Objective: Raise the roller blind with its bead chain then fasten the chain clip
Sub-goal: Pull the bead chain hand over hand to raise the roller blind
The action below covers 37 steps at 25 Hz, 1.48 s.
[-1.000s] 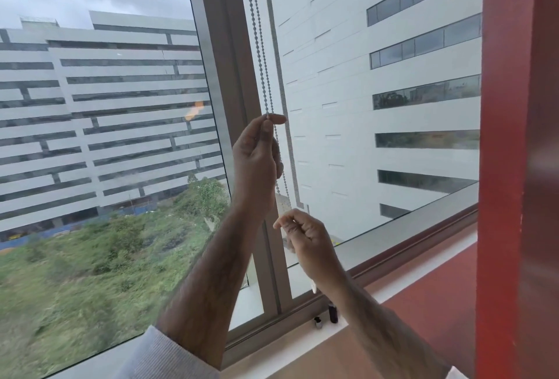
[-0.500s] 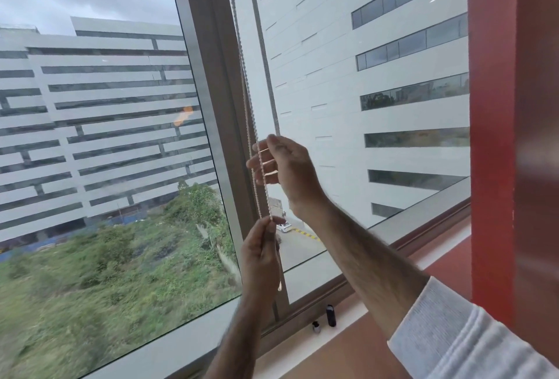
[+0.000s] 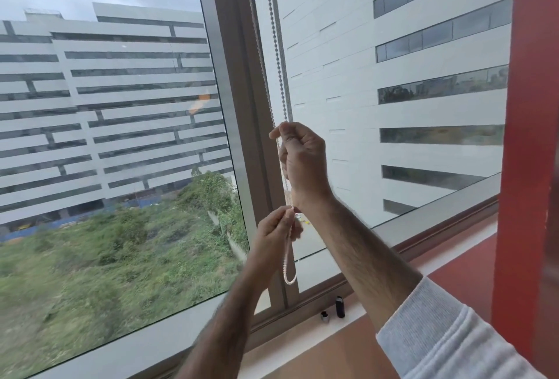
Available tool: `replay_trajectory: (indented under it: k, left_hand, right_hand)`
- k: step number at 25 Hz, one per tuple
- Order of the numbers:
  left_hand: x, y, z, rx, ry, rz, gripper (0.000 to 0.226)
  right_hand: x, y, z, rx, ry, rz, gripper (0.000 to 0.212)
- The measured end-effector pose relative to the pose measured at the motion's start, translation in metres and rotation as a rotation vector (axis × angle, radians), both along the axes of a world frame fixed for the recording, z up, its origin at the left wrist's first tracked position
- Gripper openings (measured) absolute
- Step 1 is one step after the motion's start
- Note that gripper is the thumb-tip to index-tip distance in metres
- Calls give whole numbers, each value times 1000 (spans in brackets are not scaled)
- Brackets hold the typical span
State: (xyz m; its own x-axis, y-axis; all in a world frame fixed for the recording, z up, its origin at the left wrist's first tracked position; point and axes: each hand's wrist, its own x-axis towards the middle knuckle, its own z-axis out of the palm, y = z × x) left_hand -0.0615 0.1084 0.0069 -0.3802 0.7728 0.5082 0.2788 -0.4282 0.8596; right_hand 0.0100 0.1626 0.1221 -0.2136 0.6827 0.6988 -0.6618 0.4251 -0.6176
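Note:
A bead chain (image 3: 276, 43) hangs in two strands down the grey window post (image 3: 239, 112) from above the frame's top. My right hand (image 3: 302, 161) pinches the chain at about mid height, fingers closed around it. Just below, my left hand (image 3: 276, 232) grips the same chain, and the chain's bottom loop (image 3: 288, 272) dangles under it. The roller blind itself is out of view above. I cannot make out a chain clip.
Two small dark objects (image 3: 339, 307) stand on the white sill (image 3: 357, 316) at the foot of the post. A red wall column (image 3: 526, 167) rises at the right. Large glass panes sit on both sides of the post.
One second ago my left hand was the upper one and my right the lower. Since then my left hand has dropped down the chain and my right has taken the higher grip.

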Motion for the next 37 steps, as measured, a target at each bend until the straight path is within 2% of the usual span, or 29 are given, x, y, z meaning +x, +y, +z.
replay_trajectory:
  k: [2, 6, 8, 12, 16, 22, 26, 29, 35, 37]
  left_hand:
    - [-10, 1, 16, -40, -5, 13, 33]
    - [-24, 0, 73, 113, -257, -102, 37]
    - [-22, -1, 100, 161, -305, -167, 35]
    - [-1, 6, 130, 181, -269, -263, 34]
    - [21, 11, 140, 179, -217, -384, 32]
    - [34, 11, 132, 320, -123, -277, 32]
    - [32, 4, 116, 374, -74, -213, 30]
    - [26, 3, 80, 324, -62, -128, 27]
    - [23, -3, 39, 223, -91, -54, 36]
    - [23, -8, 36, 219, -58, -20, 37]
  right_hand:
    - [4, 1, -12, 25, -6, -47, 25]
    - [13, 0, -59, 9, -68, -102, 26]
    - [17, -1, -87, -28, -144, -120, 26]
    - [25, -4, -134, -78, -250, -102, 27]
    - [29, -5, -142, -84, -287, -101, 28]
    - [42, 9, -130, -208, -265, 226, 29]
    - [41, 22, -86, -353, -205, 222, 38]
    - [38, 26, -35, -239, -186, 162, 34]
    - [19, 0, 20, -112, -231, 372, 36]
    - [12, -4, 29, -102, -175, 382, 35]
